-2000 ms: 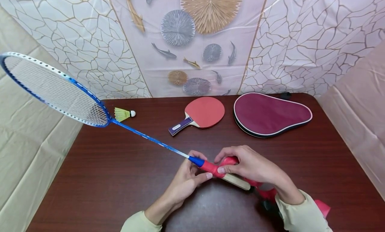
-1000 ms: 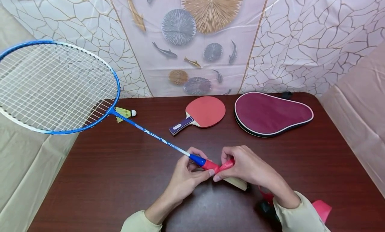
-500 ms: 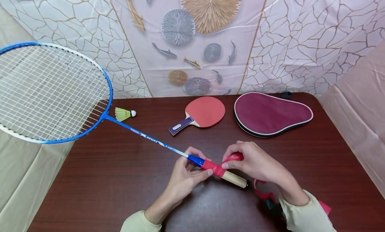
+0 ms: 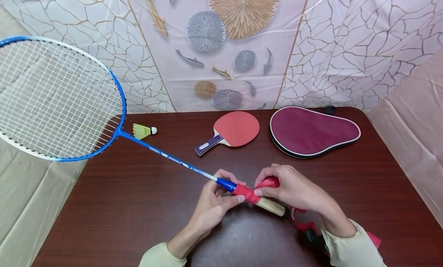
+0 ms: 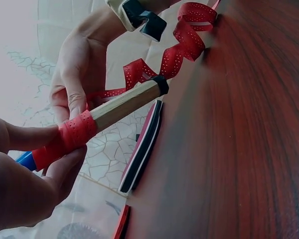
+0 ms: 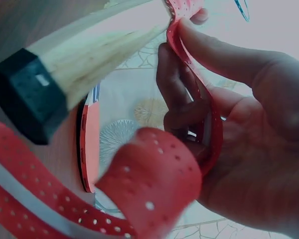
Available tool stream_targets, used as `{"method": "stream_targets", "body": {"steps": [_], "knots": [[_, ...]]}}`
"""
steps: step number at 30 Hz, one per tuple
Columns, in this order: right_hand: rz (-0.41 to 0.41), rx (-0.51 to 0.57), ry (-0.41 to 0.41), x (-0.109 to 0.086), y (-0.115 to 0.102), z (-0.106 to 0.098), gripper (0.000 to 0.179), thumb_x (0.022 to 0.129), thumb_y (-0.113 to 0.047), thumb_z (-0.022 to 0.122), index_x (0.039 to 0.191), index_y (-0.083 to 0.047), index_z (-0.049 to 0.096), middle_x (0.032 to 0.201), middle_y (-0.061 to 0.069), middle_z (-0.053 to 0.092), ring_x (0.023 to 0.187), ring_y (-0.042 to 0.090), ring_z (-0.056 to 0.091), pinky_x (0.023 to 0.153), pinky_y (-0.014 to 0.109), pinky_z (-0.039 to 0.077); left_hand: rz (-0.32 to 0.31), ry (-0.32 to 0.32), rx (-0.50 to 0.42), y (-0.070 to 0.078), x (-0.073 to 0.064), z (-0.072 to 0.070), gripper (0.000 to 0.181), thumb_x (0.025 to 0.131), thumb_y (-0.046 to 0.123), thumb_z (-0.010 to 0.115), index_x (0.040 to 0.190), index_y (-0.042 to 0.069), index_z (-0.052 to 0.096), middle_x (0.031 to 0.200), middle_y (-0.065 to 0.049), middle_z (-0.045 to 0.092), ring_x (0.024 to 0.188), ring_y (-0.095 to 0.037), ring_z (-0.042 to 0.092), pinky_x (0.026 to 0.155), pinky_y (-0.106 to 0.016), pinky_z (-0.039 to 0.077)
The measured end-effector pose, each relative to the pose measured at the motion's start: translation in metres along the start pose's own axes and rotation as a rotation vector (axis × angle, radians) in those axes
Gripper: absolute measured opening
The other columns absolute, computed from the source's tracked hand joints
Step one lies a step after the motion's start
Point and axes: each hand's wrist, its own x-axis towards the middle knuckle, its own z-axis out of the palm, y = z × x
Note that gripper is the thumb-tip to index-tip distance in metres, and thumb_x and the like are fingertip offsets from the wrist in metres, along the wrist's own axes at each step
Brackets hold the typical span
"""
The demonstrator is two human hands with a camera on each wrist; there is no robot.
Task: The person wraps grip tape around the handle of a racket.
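The racket (image 4: 169, 156) slants above the table (image 4: 149, 197), from past its left edge toward the near right corner; the left hand (image 4: 215, 205) grips its wrapped handle (image 4: 248, 194); the right hand (image 4: 295, 188), nearer the bare wood (image 4: 271, 207), pinches red tape (image 4: 270, 182).

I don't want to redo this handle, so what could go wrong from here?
The loose red tape curls near the black end cap, so it could twist or snag. If the right hand loses its pinch, the wraps might loosen. The left hand grips over them, so squeezing may shift them.
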Motion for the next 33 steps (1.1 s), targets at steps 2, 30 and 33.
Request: {"method": "stream_targets", "body": {"steps": [2,30,33], "knots": [[-0.011,0.005,-0.035,0.0,0.001,0.0,0.013,0.088,-0.036,0.074,0.097,-0.026,0.072,0.086,-0.014,0.063,0.078,0.01,0.054,0.065,0.025,0.047,0.012,0.005,-0.011,0.0,0.0,0.0,0.037,0.083,-0.008,0.073,0.112,-0.001,0.051,0.113,-0.02,0.065,0.107,-0.035,0.064,0.092,-0.039,0.051],[0.065,0.087,-0.069,0.002,-0.008,0.013,0.021,0.075,-0.039,0.085,0.085,-0.028,0.069,0.065,-0.014,0.061,0.061,0.007,0.053,0.051,0.023,0.044,-0.066,0.022,0.075,-0.009,-0.002,0.008,0.054,0.085,0.008,0.077,0.123,0.014,0.039,0.114,-0.017,0.057,0.095,-0.029,0.068,0.07,-0.033,0.057],[0.062,0.087,-0.063,0.004,-0.008,0.017,0.029,0.071,-0.042,0.087,0.083,-0.024,0.066,0.067,-0.013,0.062,0.06,0.007,0.053,0.051,0.023,0.044,-0.068,0.03,0.052,-0.01,-0.002,0.006,0.053,0.083,0.005,0.078,0.121,0.013,0.041,0.11,-0.02,0.062,0.091,-0.03,0.069,0.061,-0.027,0.053]]}}
